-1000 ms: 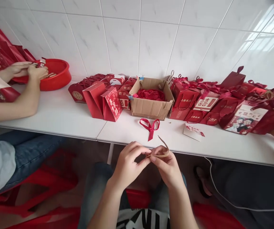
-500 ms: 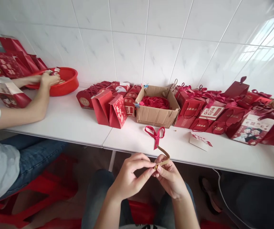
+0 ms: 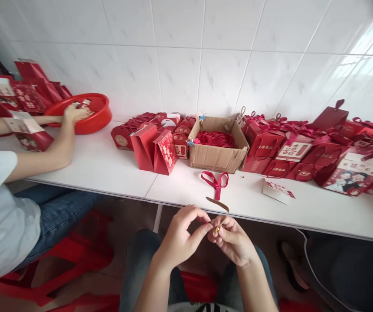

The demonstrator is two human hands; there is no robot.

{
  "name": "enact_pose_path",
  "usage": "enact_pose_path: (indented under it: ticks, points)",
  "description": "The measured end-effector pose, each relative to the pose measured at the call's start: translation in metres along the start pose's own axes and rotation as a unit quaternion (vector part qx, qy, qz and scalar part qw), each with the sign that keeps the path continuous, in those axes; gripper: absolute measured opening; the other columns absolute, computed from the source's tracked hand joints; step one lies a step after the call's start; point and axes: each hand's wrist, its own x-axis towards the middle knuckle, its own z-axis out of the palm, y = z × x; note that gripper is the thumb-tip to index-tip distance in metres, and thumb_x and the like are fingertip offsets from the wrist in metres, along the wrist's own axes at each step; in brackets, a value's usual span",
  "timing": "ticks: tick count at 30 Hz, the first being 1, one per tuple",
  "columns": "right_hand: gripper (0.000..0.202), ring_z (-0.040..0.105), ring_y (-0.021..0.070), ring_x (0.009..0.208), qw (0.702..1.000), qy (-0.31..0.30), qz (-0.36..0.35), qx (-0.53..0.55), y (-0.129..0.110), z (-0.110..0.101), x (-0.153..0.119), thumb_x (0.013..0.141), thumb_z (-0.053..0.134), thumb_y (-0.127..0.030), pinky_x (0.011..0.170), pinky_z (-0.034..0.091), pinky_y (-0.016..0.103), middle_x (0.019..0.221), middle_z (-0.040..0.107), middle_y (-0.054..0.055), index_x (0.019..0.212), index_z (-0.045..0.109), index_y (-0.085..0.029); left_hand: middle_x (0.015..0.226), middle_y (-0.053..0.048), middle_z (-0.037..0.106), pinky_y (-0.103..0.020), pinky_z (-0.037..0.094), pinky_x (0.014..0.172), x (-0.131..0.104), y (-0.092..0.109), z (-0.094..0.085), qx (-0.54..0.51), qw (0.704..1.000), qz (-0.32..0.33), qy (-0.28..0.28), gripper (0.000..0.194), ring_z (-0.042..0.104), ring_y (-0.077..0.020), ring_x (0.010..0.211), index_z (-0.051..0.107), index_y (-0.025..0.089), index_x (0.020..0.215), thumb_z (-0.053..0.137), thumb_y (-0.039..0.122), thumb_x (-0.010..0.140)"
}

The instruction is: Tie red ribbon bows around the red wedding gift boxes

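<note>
A narrow gold-brown ribbon (image 3: 219, 203) is held between my two hands, just in front of the table's near edge. My right hand (image 3: 235, 240) pinches it, with a small yellow spot showing at the fingertips; the free end rises and bends to the left. The thumb and forefinger of my left hand (image 3: 184, 234) are pressed together close beside it, at what seems to be the ribbon's other end, mostly hidden by the fingers. Beyond my hands, a looped red ribbon (image 3: 217, 190) lies on the white table (image 3: 186, 184).
A cardboard box (image 3: 217, 158) of red ribbon stands behind, between red gift boxes on the left (image 3: 144, 147) and many more on the right (image 3: 267, 147). A folded card (image 3: 277, 191) lies nearer. At left, a co-worker's hand (image 3: 76, 112) reaches into a red basin (image 3: 100, 115).
The view has shifted slightly, moving the scene rightward. The ribbon's free end now leans further left, and my left fingers have drawn a little away from the right. The co-worker's hand has lowered into the basin.
</note>
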Motion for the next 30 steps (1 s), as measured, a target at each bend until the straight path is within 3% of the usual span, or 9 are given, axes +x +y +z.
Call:
enact_pose_path:
  ticks: [10, 19, 26, 30]
  points:
    - [0.017, 0.050, 0.0055, 0.048, 0.996, -0.070, 0.010, 0.045, -0.0017, 0.0011, -0.0026, 0.066, 0.085, -0.025, 0.053, 0.041, 0.021, 0.057, 0.061, -0.002, 0.070, 0.071, -0.017, 0.076, -0.001, 0.064, -0.026, 0.048, 0.070, 0.0038, 0.0045, 0.0030, -0.049, 0.998, 0.036, 0.009, 0.004, 0.061, -0.0146, 0.074, 0.067, 0.020, 0.078, 0.071, 0.019, 0.080]
    - [0.020, 0.054, 0.0064, 0.048, 0.997, -0.066, 0.026, 0.039, -0.0004, -0.0021, -0.0021, 0.065, 0.086, -0.027, 0.056, 0.043, 0.021, 0.054, 0.063, -0.002, 0.072, 0.071, -0.017, 0.076, -0.002, 0.063, -0.025, 0.049, 0.067, 0.0053, 0.0037, 0.0052, -0.074, 0.997, 0.016, -0.002, 0.005, 0.062, -0.0146, 0.073, 0.072, 0.020, 0.078, 0.069, 0.019, 0.082]
    - [0.019, 0.057, 0.0067, 0.050, 0.999, 0.017, -0.012, 0.024, -0.0028, 0.0040, 0.0031, 0.062, 0.087, -0.025, 0.057, 0.049, 0.020, 0.060, 0.070, 0.000, 0.074, 0.074, -0.018, 0.081, -0.002, 0.065, -0.025, 0.050, 0.070, 0.0050, 0.0039, 0.0068, -0.048, 0.999, 0.003, -0.005, 0.008, 0.063, -0.0147, 0.076, 0.067, 0.020, 0.084, 0.060, 0.018, 0.087]
    - [0.018, 0.059, 0.0071, 0.052, 0.999, 0.034, -0.017, 0.015, -0.0035, 0.0055, 0.0039, 0.062, 0.087, -0.025, 0.055, 0.048, 0.018, 0.061, 0.071, 0.000, 0.073, 0.075, -0.018, 0.081, -0.001, 0.065, -0.025, 0.050, 0.070, 0.0059, 0.0027, 0.0085, -0.049, 0.999, 0.000, -0.013, 0.007, 0.063, -0.0147, 0.076, 0.064, 0.021, 0.086, 0.058, 0.018, 0.088]
